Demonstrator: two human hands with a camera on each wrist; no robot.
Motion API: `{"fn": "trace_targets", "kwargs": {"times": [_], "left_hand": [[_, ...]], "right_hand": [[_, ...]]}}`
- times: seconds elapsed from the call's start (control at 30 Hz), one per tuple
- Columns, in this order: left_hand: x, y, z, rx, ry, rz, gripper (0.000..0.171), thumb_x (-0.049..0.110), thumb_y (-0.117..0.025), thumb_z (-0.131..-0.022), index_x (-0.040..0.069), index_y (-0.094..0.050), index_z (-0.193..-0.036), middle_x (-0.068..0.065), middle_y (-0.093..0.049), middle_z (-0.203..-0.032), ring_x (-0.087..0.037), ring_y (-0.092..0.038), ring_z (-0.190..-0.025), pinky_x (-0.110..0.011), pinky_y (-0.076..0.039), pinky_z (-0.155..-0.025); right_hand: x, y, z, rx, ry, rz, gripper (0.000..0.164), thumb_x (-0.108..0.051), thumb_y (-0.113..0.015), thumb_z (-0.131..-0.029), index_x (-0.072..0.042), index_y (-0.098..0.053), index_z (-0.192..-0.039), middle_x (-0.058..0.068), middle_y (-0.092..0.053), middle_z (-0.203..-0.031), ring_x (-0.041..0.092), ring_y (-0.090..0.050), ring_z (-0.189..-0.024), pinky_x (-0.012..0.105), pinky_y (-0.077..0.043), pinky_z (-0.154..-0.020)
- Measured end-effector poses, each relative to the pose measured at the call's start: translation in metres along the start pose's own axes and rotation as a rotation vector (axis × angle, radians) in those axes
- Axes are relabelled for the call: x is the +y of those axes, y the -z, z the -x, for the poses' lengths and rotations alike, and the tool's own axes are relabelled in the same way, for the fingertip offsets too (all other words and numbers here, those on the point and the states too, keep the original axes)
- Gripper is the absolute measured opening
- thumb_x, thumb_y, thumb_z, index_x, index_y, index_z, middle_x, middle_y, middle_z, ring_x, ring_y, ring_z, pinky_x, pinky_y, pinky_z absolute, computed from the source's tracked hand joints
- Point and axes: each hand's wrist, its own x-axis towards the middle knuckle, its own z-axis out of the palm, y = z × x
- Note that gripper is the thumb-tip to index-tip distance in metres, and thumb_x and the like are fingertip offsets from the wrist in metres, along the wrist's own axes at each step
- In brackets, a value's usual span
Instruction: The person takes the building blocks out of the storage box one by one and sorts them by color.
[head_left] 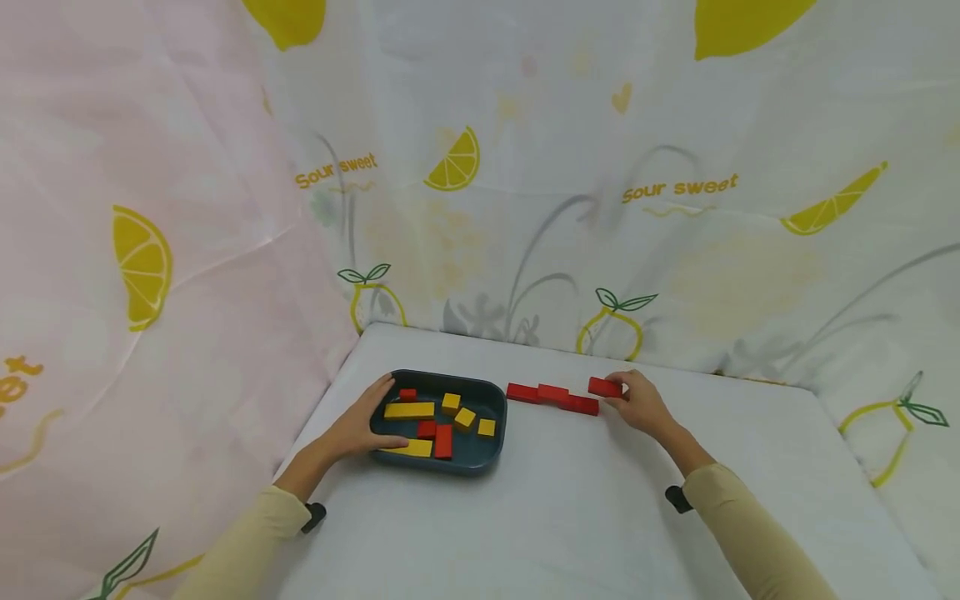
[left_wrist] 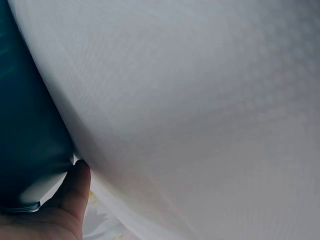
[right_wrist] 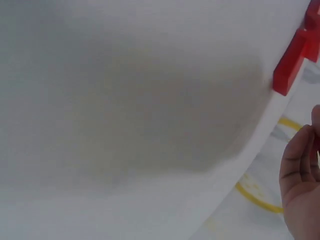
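Note:
At the left end of a dark blue tray (head_left: 491,458), my left hand (head_left: 360,423) grips the rim. Its fingers run along the left side, and its thumb lies over a yellow block (head_left: 420,449). In the left wrist view the tray's wall (left_wrist: 30,110) shows beside this hand (left_wrist: 60,215). My right hand (head_left: 643,406) pinches a red block (head_left: 604,387) between thumb and fingers, just beyond the right end of a row of red blocks (head_left: 580,405). The row's middle block (head_left: 553,393) sits higher than those either side. The right wrist view mostly hides the pinched block behind the hand (right_wrist: 302,185).
Inside the tray lie a long yellow block (head_left: 408,410), several yellow cubes (head_left: 465,418) and some red blocks (head_left: 443,442). A white-covered table (head_left: 570,517) carries everything. Lemon-printed cloth (head_left: 525,208) hangs behind its far edge and at the left.

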Motion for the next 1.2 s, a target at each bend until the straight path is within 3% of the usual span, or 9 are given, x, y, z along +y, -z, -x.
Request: {"fn": "trace_targets", "kwargs": {"times": [0.27,0.43,0.67,1.2], "left_hand": [[0.001,0.000,0.001,-0.006,0.013,0.007,0.115,0.055,-0.081,-0.073,0.011,-0.018,-0.159,-0.015,-0.014,-0.166,-0.041,-0.021,-0.149,-0.066,-0.024,-0.115],[0.003,0.002,0.000,0.001,0.011,0.000,0.113,0.051,-0.082,-0.074,0.011,-0.019,-0.159,-0.015,-0.014,-0.166,-0.041,-0.021,-0.149,-0.067,-0.024,-0.114],[0.003,0.002,0.002,-0.002,0.013,-0.002,0.114,0.055,-0.081,-0.074,0.012,-0.018,-0.159,-0.014,-0.013,-0.166,-0.040,-0.021,-0.149,-0.066,-0.024,-0.115],[0.000,0.000,-0.001,-0.002,0.022,-0.002,0.114,0.058,-0.079,-0.075,0.014,-0.016,-0.159,-0.014,-0.013,-0.166,-0.040,-0.022,-0.149,-0.066,-0.024,-0.115]], "right_hand": [[0.031,0.002,0.009,-0.066,-0.105,0.071,0.036,-0.009,-0.070,-0.088,0.004,-0.063,-0.120,0.023,-0.061,-0.113,0.030,-0.055,-0.093,0.044,-0.052,-0.082],[0.039,0.003,0.010,-0.105,-0.077,0.099,0.033,-0.008,-0.072,-0.085,0.003,-0.066,-0.115,0.022,-0.063,-0.108,0.029,-0.057,-0.089,0.044,-0.052,-0.079],[0.043,-0.001,0.008,-0.173,-0.096,0.075,0.033,-0.010,-0.074,-0.084,-0.001,-0.069,-0.116,0.018,-0.066,-0.109,0.025,-0.058,-0.089,0.038,-0.050,-0.076],[0.036,0.006,0.008,-0.226,-0.201,-0.007,0.036,-0.012,-0.072,-0.087,-0.002,-0.066,-0.121,0.022,-0.062,-0.116,0.027,-0.054,-0.091,0.031,-0.047,-0.071]]}}
